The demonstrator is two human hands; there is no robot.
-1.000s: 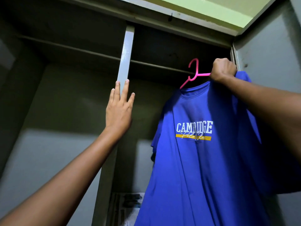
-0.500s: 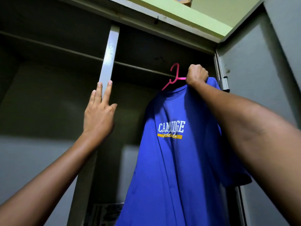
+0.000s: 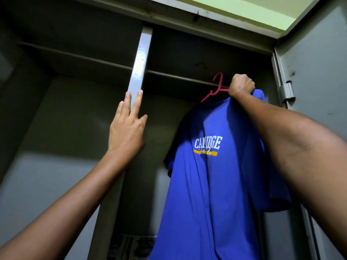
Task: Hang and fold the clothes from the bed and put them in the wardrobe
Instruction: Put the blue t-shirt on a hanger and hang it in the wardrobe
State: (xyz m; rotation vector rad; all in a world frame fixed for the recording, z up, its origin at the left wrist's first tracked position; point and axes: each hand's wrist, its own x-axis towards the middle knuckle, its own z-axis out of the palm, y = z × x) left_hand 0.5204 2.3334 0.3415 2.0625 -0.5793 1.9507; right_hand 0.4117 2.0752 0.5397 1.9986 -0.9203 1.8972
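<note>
The shirt (image 3: 210, 184) was a smooth blue knit, hanging in long soft folds, with white block lettering and a yellow bar printed on the chest. It hung from a thin pink plastic hanger (image 3: 214, 91) whose curved hook stood at the rail (image 3: 178, 76); whether the hook rested on the rail could not be told. The right hand (image 3: 241, 86) was a closed fist, gripping the hanger's arm together with the shirt's shoulder cloth, high in the right-hand bay.

The wardrobe (image 3: 309, 62) was painted grey metal, dull and scuffed, with a flat upright post (image 3: 139, 61) dividing it into two bays. The round rail ran across both bays near the top. The left hand (image 3: 127, 126) lay flat against the post, fingers (image 3: 136, 104) straight and pressed on its face, gripping nothing.

The left bay showed only bare walls. In the right bay hung the shirt, and on the floor below it lay printed paper (image 3: 131, 246), blurred and dim. The door (image 3: 319, 128) stood open at the right, a metal hinge (image 3: 287, 91) on its edge.
</note>
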